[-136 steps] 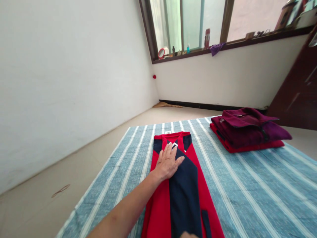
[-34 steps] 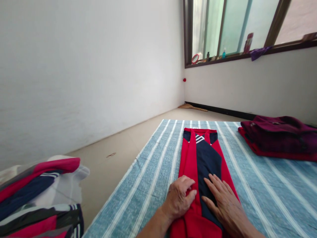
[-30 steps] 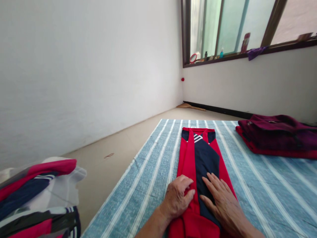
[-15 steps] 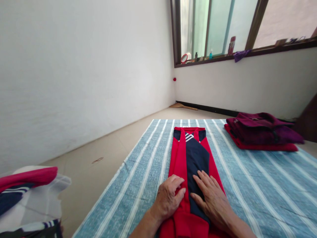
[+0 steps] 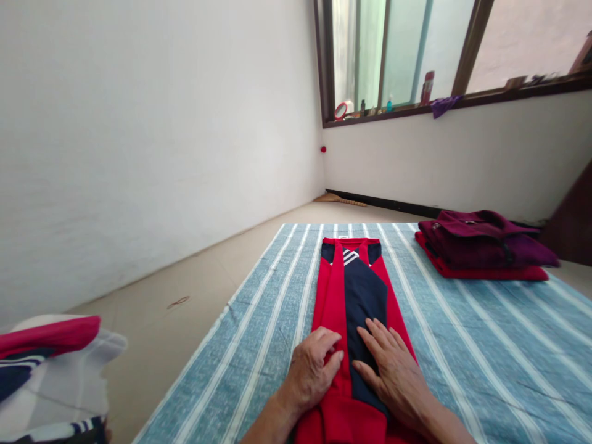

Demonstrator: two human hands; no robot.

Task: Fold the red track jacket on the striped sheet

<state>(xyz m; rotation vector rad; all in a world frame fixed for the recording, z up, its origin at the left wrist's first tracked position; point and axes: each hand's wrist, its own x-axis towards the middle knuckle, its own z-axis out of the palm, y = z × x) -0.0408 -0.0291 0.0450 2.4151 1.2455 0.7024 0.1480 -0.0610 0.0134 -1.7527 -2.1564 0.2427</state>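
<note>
A red and navy jacket (image 5: 367,293) with white stripes is folded into a long, narrow strip on a blue striped cloth (image 5: 263,345). My left hand (image 5: 314,361) rests on the red part along its left side, fingers bent and thumb apart from them. Spread out flat, my right hand (image 5: 391,370) presses on the navy panel and the red right edge. Neither hand grips the fabric. Near me the jacket's lower end shows a red fold, partly cut off by the frame's bottom edge.
Folded purple and red clothes (image 5: 485,243) are stacked at the right. Beyond the bed's left edge, more red and navy clothing (image 5: 50,336) lies over whitish sheer material. A broom (image 5: 342,199) lies in the corner. Bottles and a mirror (image 5: 341,111) stand on the windowsill.
The view has shifted slightly, so everything sits a little further left. Both hands stay at the same places on the jacket.
</note>
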